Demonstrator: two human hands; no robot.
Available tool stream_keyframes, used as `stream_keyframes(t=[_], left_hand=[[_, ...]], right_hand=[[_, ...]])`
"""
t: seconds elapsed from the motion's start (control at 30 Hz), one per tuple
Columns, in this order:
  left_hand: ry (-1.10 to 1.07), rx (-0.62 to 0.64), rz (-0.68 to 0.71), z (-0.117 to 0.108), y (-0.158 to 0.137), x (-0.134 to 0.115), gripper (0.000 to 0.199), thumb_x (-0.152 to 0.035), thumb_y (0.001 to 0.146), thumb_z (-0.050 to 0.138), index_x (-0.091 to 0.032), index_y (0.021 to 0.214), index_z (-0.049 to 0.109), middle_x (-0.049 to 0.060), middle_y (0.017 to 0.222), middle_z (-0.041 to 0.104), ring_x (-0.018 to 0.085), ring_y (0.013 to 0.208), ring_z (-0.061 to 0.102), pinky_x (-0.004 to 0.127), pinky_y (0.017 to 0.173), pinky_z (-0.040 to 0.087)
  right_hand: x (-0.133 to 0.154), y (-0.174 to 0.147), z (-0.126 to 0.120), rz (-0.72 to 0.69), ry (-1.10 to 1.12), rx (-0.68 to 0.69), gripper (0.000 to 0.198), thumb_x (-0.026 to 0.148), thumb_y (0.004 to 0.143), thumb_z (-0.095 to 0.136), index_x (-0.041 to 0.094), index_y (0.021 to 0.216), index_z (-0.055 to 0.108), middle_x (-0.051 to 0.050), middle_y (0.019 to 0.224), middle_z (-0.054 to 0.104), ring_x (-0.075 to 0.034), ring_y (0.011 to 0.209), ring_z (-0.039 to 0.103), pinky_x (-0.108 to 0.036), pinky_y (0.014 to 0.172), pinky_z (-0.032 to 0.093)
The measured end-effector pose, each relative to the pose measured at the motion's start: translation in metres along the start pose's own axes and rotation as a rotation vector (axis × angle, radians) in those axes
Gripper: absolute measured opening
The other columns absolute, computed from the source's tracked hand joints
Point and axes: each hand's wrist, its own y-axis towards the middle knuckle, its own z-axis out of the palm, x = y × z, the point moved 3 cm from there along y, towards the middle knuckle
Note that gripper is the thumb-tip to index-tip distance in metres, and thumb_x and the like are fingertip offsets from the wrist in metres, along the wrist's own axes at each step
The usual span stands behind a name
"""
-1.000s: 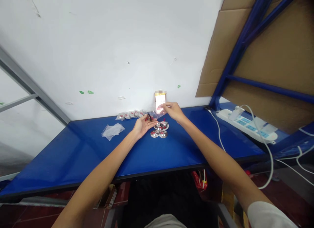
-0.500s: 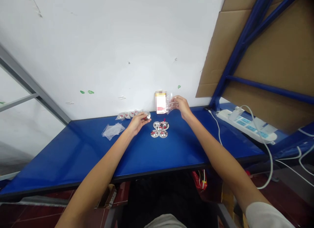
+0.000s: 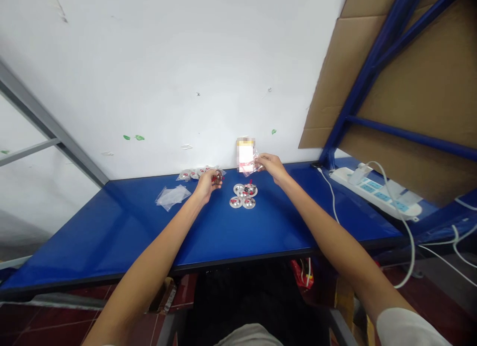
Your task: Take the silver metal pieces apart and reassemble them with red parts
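My left hand (image 3: 205,186) is closed on a shiny metal finger cymbal (image 3: 217,177) with a red loop, held just above the back of the table. My right hand (image 3: 273,166) pinches a small clear plastic bag (image 3: 257,163) in front of a white and yellow card (image 3: 245,155) against the wall. Between and below my hands lies a cluster of finger cymbals (image 3: 249,203) with red loops, some overlapping. Behind my left hand, several bagged cymbals (image 3: 185,174) lie in a row by the wall. Flat clear bags (image 3: 172,196) rest to its left.
The blue table (image 3: 122,227) runs along a white wall. On the right sit a white power strip (image 3: 376,193) and its trailing cable (image 3: 328,192). A blue metal frame (image 3: 350,98) with cardboard behind it rises on that side.
My left hand has turned the cymbal and drawn it slightly left and down. My right hand has lowered the bag a little and its fingers have come closer together.
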Motion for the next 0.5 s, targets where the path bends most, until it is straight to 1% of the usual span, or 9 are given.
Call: stream_keyframes(t=[0.07, 0.1, 0.13, 0.17, 0.23, 0.33, 0.4, 0.43, 0.5], left_hand=[[-0.027, 0.038, -0.087, 0.003, -0.004, -0.001, 0.028, -0.041, 0.086, 0.073, -0.014, 0.089, 0.067, -0.003, 0.065, 0.051, 0.007, 0.046, 0.041, 0.020, 0.040, 0.030], [-0.021, 0.075, -0.112, 0.006, -0.007, -0.001, 0.034, -0.048, 0.087, 0.074, -0.015, 0.091, 0.067, -0.006, 0.063, 0.045, 0.006, 0.044, 0.032, 0.019, 0.038, 0.021], [0.002, 0.113, -0.109, 0.010, -0.009, -0.002, 0.039, -0.052, 0.086, 0.077, -0.016, 0.093, 0.067, -0.007, 0.063, 0.040, 0.005, 0.043, 0.026, 0.019, 0.038, 0.014], [0.041, 0.142, -0.079, 0.014, -0.012, -0.003, 0.042, -0.055, 0.084, 0.081, -0.017, 0.094, 0.066, -0.009, 0.063, 0.037, 0.005, 0.044, 0.022, 0.020, 0.040, 0.010], [0.134, 0.143, 0.030, 0.018, -0.015, -0.007, 0.044, -0.053, 0.078, 0.088, -0.019, 0.092, 0.064, -0.010, 0.062, 0.032, 0.005, 0.045, 0.021, 0.020, 0.042, 0.010], [0.253, 0.045, 0.180, 0.010, -0.017, -0.023, 0.038, -0.046, 0.074, 0.088, -0.019, 0.083, 0.064, -0.010, 0.058, 0.029, 0.006, 0.046, 0.022, 0.022, 0.044, 0.015], [0.372, -0.019, 0.222, -0.009, -0.017, -0.041, 0.033, -0.046, 0.074, 0.084, -0.019, 0.081, 0.066, -0.008, 0.057, 0.034, 0.007, 0.047, 0.026, 0.024, 0.046, 0.017], [0.470, -0.049, 0.222, -0.023, -0.018, -0.052, 0.032, -0.046, 0.075, 0.082, -0.018, 0.080, 0.068, -0.007, 0.056, 0.037, 0.008, 0.047, 0.028, 0.025, 0.047, 0.018], [0.745, -0.068, 0.164, -0.058, -0.021, -0.070, 0.031, -0.049, 0.076, 0.078, -0.018, 0.082, 0.074, -0.004, 0.054, 0.043, 0.011, 0.049, 0.033, 0.027, 0.049, 0.020]], right_hand=[[0.000, -0.008, 0.015, 0.016, 0.045, 0.065, 0.010, 0.021, 0.085, 0.077, 0.016, 0.093, 0.076, -0.009, 0.092, 0.082, -0.019, 0.079, 0.076, -0.024, 0.061, 0.062], [-0.001, -0.012, 0.023, 0.023, 0.067, 0.107, 0.012, 0.022, 0.085, 0.079, 0.017, 0.095, 0.076, -0.009, 0.093, 0.082, -0.020, 0.081, 0.077, -0.026, 0.063, 0.064], [-0.002, -0.016, 0.030, 0.021, 0.085, 0.149, 0.013, 0.024, 0.085, 0.080, 0.018, 0.096, 0.075, -0.008, 0.093, 0.082, -0.021, 0.083, 0.078, -0.028, 0.066, 0.065], [-0.003, -0.020, 0.037, 0.017, 0.095, 0.190, 0.015, 0.026, 0.086, 0.082, 0.019, 0.097, 0.074, -0.008, 0.093, 0.082, -0.021, 0.083, 0.079, -0.029, 0.068, 0.067], [-0.004, -0.028, 0.049, 0.013, 0.100, 0.264, 0.020, 0.031, 0.087, 0.084, 0.020, 0.100, 0.073, -0.006, 0.094, 0.083, -0.022, 0.082, 0.079, -0.031, 0.071, 0.068], [-0.003, -0.035, 0.059, 0.026, 0.093, 0.346, 0.028, 0.038, 0.091, 0.085, 0.022, 0.110, 0.073, -0.007, 0.101, 0.083, -0.022, 0.084, 0.081, -0.033, 0.076, 0.069], [0.000, -0.036, 0.060, 0.031, 0.093, 0.381, 0.032, 0.041, 0.094, 0.082, 0.021, 0.117, 0.072, -0.010, 0.109, 0.084, -0.023, 0.090, 0.082, -0.033, 0.078, 0.069], [0.000, -0.036, 0.059, 0.030, 0.086, 0.388, 0.032, 0.041, 0.095, 0.080, 0.021, 0.119, 0.071, -0.012, 0.112, 0.083, -0.022, 0.092, 0.082, -0.032, 0.078, 0.068], [0.000, -0.033, 0.056, 0.018, 0.052, 0.377, 0.028, 0.038, 0.098, 0.076, 0.020, 0.118, 0.070, -0.013, 0.116, 0.083, -0.021, 0.091, 0.081, -0.029, 0.074, 0.067]])
